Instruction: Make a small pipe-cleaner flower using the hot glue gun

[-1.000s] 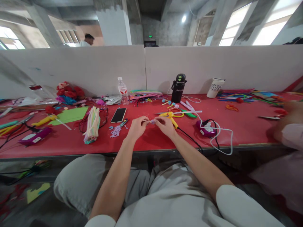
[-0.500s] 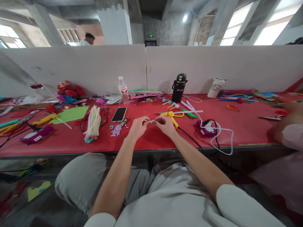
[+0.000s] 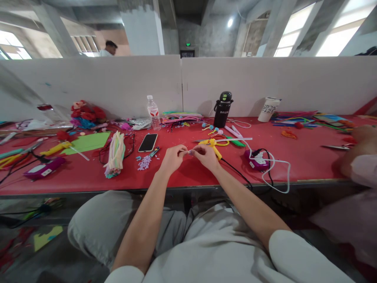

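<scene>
My left hand [image 3: 174,158] and my right hand [image 3: 207,155] meet over the red table, fingertips pinched together. Between them is a small lilac piece [image 3: 191,152], mostly covered by the fingers; its kind is too small to tell. Left of my left hand lies a pile of small lilac bits [image 3: 144,163], with a utility knife [image 3: 154,151] beside it and a smartphone [image 3: 148,142] behind. Just beyond my right hand rests a yellow hot glue gun [image 3: 216,151], with scissors [image 3: 223,143] next to it.
A bundle of pale pipe cleaners [image 3: 116,153] lies to the left. Toward the back stand a water bottle [image 3: 153,112], a black flask [image 3: 222,110] and a paper cup [image 3: 269,109]. Cables trail from a purple power strip [image 3: 256,161]. Another person's arm [image 3: 353,157] is at far right.
Almost nothing differs. Both hands keep their place and pinch, with only a slight shift of the fingertips around the lilac piece.
</scene>
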The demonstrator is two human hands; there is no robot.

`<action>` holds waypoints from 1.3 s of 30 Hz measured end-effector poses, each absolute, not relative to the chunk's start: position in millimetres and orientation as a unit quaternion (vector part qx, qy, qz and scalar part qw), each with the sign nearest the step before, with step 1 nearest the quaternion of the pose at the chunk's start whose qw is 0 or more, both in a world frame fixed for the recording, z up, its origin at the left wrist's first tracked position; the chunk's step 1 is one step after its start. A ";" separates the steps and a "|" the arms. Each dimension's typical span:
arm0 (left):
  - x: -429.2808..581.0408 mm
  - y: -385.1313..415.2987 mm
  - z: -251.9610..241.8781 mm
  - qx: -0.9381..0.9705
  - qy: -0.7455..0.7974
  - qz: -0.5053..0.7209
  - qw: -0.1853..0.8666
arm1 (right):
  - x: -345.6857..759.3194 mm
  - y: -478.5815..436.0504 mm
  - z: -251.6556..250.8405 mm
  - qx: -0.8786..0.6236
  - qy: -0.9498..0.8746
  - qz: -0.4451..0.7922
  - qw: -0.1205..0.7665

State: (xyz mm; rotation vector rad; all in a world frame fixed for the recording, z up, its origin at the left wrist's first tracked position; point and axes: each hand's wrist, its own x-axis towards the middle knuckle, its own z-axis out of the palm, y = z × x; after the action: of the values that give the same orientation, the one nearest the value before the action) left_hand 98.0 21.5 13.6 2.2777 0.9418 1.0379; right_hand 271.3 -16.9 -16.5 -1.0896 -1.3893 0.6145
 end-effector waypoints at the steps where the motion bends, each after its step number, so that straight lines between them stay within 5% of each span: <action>1: 98.2 21.7 13.3 0.827 0.342 0.378 0.238 | 271.4 -16.6 -17.2 -0.467 -0.599 0.262 0.595; 20: 95.7 29.4 9.7 0.805 0.359 0.394 0.261 | 279.1 -11.0 -23.3 -0.510 -0.594 0.201 0.589; 31: 90.8 38.8 3.8 0.765 0.385 0.438 0.275 | 339.0 -60.1 -14.9 -0.720 -0.563 -0.018 0.405; 39: 92.2 41.4 0.8 0.761 0.400 0.439 0.261 | 354.7 -10.7 -19.0 -0.703 -0.617 0.058 0.348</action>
State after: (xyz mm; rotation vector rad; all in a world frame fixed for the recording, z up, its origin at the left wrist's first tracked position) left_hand 92.2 41.4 0.8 2.0610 1.0825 1.1886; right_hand 354.7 -10.7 -19.0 -1.8222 -1.6002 0.1509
